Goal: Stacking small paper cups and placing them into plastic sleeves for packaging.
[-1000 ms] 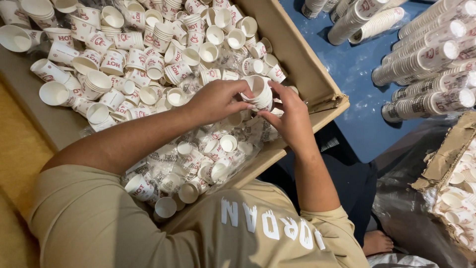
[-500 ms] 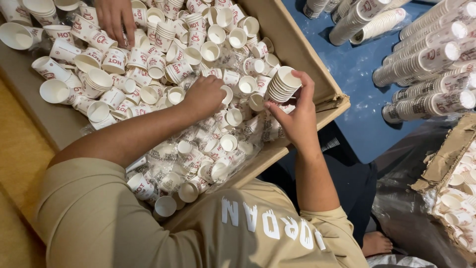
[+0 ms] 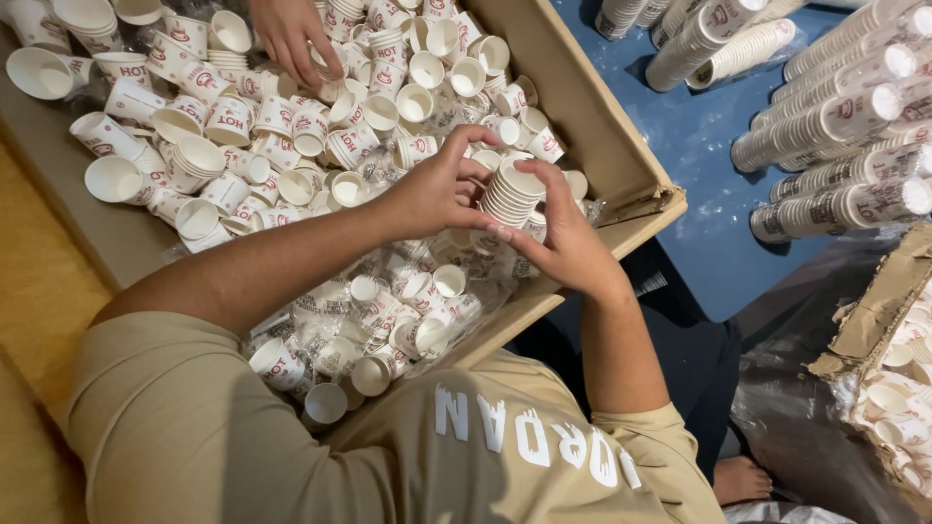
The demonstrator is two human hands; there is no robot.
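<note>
My right hand (image 3: 571, 247) holds a short stack of small white paper cups with red print (image 3: 512, 194) over the right part of a large cardboard box (image 3: 582, 107). My left hand (image 3: 434, 191) is closed on the stack's left side, its fingertips at the top cup. Both hands hover just above a heap of loose cups of the same kind (image 3: 291, 146) that fills the box, many lying on crumpled clear plastic.
Another person's hand (image 3: 291, 34) reaches into the cups at the top of the box. Long sleeves of stacked cups (image 3: 835, 126) lie on a blue sheet (image 3: 709, 213) to the right. A torn carton of more cups (image 3: 893, 378) sits at the right edge.
My left hand left the loose cups and came back to the stack in my right hand, which dropped slightly. The other person's hand moved right along the box's top.
</note>
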